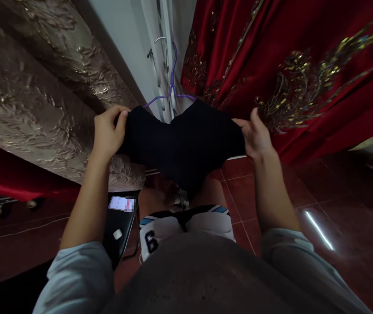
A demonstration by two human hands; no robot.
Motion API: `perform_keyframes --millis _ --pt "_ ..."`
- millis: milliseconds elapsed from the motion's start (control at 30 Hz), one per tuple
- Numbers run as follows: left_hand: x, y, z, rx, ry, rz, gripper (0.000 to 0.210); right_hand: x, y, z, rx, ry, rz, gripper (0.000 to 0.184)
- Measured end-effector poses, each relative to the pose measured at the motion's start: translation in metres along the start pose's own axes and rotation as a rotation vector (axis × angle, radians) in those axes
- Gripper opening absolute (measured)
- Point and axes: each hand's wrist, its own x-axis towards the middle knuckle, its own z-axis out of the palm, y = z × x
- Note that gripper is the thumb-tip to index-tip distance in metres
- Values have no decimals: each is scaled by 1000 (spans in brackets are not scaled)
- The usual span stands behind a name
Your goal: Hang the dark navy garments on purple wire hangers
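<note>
Grey shirt [199,279] below, dark garment [186,144] spread out beyond

Past the wearer's grey shirt, the dark garment sits on a purple hanger [173,80] in front of a white rack [155,26]. It looks plain, navy to near black, with a dipped neckline, shoulders spread wide and the lower part narrowing. The left hand [111,131] pinches one side edge between thumb and fingers. The right hand [257,137] touches the opposite edge, thumb standing clear; whether its fingers grip cloth, I cannot tell. Beige curtain [58,87] crowds the left hand; red curtain [248,56] hangs near the right. Tiled floor [337,213] lies open at lower right.
</note>
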Motion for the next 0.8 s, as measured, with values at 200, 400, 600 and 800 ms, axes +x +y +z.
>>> perform_keyframes --millis 200,400,600,800 --pt "0 47 11 -17 105 105 40 -22 -47 -11 154 0 -39 27" --pt "-15 82 2 -521 -188 -116 53 -66 -72 11 11 -398 -173 19" --pt "-55 84 -23 -629 -604 -501 48 -69 -32 55 -46 -920 -257 28" --pt "-72 65 -67 -337 -652 -377 23 -31 22 58 -142 -373 -262 66"
